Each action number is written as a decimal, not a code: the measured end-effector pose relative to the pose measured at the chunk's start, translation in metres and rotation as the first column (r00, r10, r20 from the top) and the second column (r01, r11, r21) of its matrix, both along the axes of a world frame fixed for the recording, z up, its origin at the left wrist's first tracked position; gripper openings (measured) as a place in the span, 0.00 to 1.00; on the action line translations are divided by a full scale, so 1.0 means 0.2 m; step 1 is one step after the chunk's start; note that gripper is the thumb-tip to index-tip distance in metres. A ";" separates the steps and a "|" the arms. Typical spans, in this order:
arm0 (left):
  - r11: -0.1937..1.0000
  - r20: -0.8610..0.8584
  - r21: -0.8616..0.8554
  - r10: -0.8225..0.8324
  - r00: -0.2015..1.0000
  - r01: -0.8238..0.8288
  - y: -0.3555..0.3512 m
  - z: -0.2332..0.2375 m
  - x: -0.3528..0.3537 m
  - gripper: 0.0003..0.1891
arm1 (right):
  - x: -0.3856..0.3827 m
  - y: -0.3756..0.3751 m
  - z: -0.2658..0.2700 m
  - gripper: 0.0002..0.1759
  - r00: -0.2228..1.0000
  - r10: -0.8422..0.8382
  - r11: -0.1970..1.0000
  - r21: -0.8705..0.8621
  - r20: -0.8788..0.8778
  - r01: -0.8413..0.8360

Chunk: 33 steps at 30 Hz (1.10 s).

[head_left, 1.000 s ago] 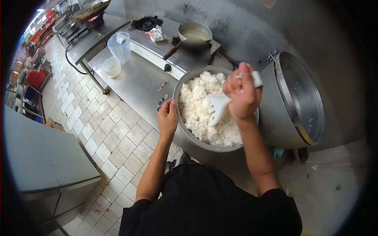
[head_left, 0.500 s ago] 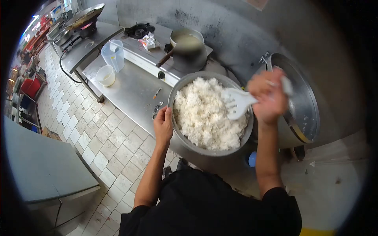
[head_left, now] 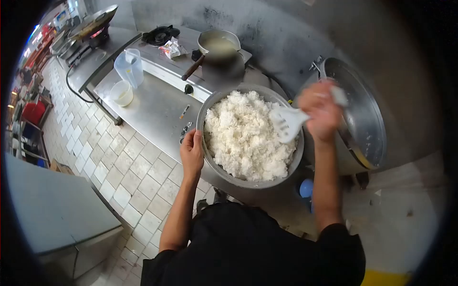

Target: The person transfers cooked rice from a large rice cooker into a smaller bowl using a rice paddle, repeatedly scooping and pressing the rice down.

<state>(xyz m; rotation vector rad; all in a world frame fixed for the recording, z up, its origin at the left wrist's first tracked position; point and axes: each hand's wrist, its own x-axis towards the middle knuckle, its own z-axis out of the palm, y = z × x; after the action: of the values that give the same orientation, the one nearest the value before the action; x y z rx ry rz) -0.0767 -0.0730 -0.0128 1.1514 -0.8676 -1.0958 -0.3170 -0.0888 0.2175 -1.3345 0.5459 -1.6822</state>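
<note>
A wide grey metal pot (head_left: 300, 159) is heaped with white rice (head_left: 245, 136). My left hand (head_left: 192, 155) grips the pot's left rim, its fingers wrapped on the edge. Over the right side of the pot, my right hand (head_left: 323, 112) is closed round the handle of a white slotted paddle (head_left: 288, 123), blurred by motion. The paddle's flat head touches or hovers just over the right part of the rice; which of the two is hard to tell.
Right of the pot stands a large open metal vessel (head_left: 360, 114). Behind are a saucepan (head_left: 219, 42) and a burner (head_left: 161, 35). A clear jug (head_left: 129, 69) and a white tub (head_left: 122, 93) stand on the steel counter (head_left: 160, 112). A blue object (head_left: 306, 188) lies low right.
The view has shifted slightly, so the pot and counter sit a little further left. My left hand keeps its grip on the rim, and my right hand still holds the paddle over the rice's right side.
</note>
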 end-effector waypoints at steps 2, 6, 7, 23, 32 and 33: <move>1.000 0.078 -0.029 0.009 0.997 -0.006 -0.04 0.07 0.01 0.15 | -0.01 -0.04 -0.05 0.18 0.985 -0.104 0.992 0.058 -0.137 0.113; 0.999 -0.022 -0.043 0.004 1.000 -0.005 -0.04 0.06 -0.01 0.15 | -0.10 -0.10 0.13 0.19 0.995 0.080 0.980 -0.188 0.063 -0.067; 0.999 -0.014 -0.052 0.002 1.000 -0.003 -0.06 0.06 0.00 0.15 | -0.12 -0.16 0.14 0.18 0.990 0.124 0.960 -0.246 -0.063 -0.135; 1.000 -0.036 0.009 0.012 0.999 -0.012 -0.03 0.09 -0.01 0.16 | -0.19 -0.50 -0.23 0.22 0.879 0.072 0.997 0.063 -0.472 -0.048; 1.000 0.006 -0.023 0.015 1.000 -0.015 -0.04 0.07 -0.01 0.17 | -0.16 -0.43 -0.17 0.14 0.930 0.009 0.999 -0.029 -0.367 -0.022; 1.000 0.002 -0.020 0.014 1.000 -0.014 -0.04 0.07 -0.01 0.17 | -0.14 -0.40 -0.13 0.16 0.974 0.081 0.994 -0.051 -0.213 -0.093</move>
<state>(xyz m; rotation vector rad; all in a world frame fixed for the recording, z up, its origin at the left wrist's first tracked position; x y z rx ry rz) -0.0780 -0.0812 0.0003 1.1411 -0.8687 -1.0724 -0.3444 -0.1693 0.1921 -1.5703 0.5530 -1.5058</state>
